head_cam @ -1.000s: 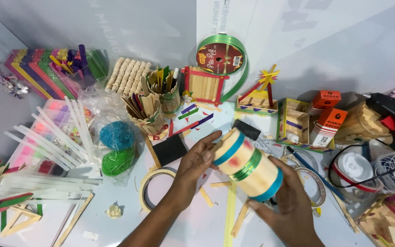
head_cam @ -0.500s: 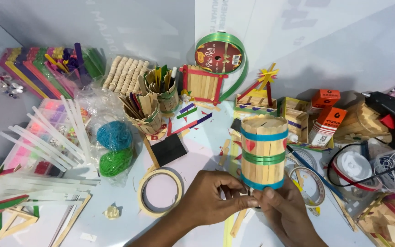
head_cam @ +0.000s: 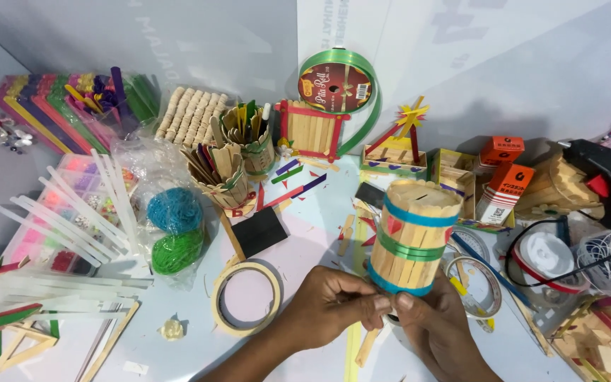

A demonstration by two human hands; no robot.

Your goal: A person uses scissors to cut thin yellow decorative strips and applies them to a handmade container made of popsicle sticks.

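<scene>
Stick barrel (head_cam: 413, 237) upright near front edge of table (head_cam: 305, 212), long axis vertical. Left hand (head_cam: 330, 308) and right hand (head_cam: 436, 329) meet at barrel base, fingertips pinched narrow on lower blue band; both equally near

1. The stick barrel (head_cam: 413, 237) stood upright on the worktop (head_cam: 305, 226), with both hands (head_cam: 383, 311) meeting at its near base.
2. Left of the barrel lay a tape ring (head_cam: 246, 298), flat on the worktop.
3. Behind the barrel leaned a ribbon spool (head_cam: 339, 88) against the wall.
4. Right of the barrel lay a glue gun (head_cam: 606, 180).
5. Far left of the barrel sat two yarn balls (head_cam: 175, 230), one before the other.
</scene>
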